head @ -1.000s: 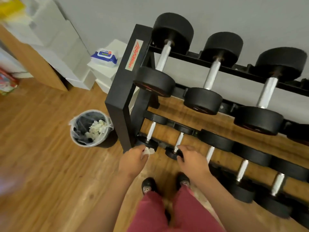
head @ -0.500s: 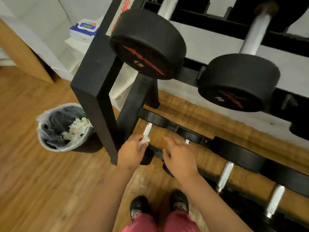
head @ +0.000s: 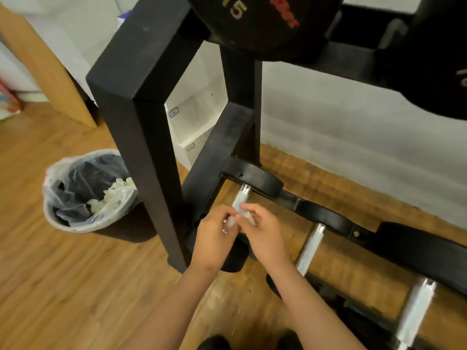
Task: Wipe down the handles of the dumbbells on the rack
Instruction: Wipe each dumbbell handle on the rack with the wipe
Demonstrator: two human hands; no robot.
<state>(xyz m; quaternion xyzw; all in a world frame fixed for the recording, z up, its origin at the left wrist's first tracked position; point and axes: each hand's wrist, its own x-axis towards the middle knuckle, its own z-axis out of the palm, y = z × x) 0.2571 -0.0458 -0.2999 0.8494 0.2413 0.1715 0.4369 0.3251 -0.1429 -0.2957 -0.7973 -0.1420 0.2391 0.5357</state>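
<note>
Wood floor [head: 63, 286] under a black rack [head: 146, 137]. Curled fingers of the left hand [head: 214, 239] and right hand [head: 266, 237] pinch a wipe [head: 232, 222] onto the end dumbbell handle [head: 241, 198], which runs on just beyond them. Advisably wrap the bar fully, then slide along it.

dumbbell handle [head: 242, 197]: silver, leftmost, bottom rack [head: 141, 102] tier | wipe [head: 231, 223]: white, crumpled, against its near end
</note>
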